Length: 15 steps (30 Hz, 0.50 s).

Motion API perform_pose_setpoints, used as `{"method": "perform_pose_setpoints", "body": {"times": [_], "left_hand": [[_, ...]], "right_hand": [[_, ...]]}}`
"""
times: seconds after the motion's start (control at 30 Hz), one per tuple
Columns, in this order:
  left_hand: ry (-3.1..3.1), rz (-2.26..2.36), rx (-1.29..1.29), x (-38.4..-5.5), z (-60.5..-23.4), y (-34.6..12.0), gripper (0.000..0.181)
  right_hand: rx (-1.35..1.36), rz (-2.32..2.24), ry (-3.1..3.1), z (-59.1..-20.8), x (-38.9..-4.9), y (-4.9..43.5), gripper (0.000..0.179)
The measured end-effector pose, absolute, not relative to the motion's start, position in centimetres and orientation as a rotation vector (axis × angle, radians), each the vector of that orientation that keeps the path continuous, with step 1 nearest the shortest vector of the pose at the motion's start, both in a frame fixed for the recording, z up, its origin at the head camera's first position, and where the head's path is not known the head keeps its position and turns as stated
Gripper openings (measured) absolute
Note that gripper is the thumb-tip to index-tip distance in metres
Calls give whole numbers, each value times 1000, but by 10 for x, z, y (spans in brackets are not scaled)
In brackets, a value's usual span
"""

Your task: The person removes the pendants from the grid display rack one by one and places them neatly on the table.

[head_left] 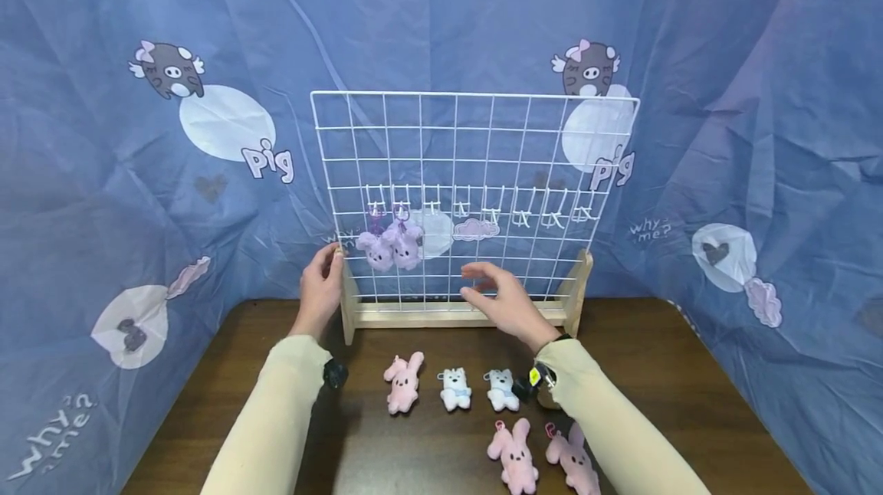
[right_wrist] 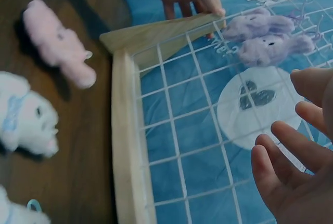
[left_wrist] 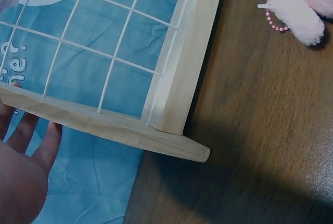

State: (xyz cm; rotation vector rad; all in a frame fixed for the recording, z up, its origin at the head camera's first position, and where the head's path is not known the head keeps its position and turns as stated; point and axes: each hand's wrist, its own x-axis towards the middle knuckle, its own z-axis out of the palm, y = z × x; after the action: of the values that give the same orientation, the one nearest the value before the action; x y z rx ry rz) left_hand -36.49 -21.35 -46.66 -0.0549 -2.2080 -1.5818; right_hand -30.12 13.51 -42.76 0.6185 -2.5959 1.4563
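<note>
A white wire grid rack stands upright in a wooden base. My left hand grips the wooden side support at the rack's left end, fingers behind it. Two purple plush bunny keychains hang side by side from hooks at the left of the grid. My right hand is raised in front of the grid, fingers relaxed and apart, holding nothing. In the right wrist view its fingers overlap the wires, to the right of the purple bunnies.
More white hooks line the same grid row. On the brown table lie a pink plush bunny, two white plush bears and two nearer pink bunnies, one partly behind my right sleeve. A blue printed cloth surrounds the table.
</note>
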Motion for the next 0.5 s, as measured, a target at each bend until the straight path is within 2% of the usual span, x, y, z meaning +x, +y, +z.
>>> {"method": "perform_pose_setpoints", "body": {"times": [0.5], "left_hand": [[-2219,-1535,-63,-365,-466,-213,42]], "right_hand": [[651,1568,-2472,-402,-317,91,50]]}}
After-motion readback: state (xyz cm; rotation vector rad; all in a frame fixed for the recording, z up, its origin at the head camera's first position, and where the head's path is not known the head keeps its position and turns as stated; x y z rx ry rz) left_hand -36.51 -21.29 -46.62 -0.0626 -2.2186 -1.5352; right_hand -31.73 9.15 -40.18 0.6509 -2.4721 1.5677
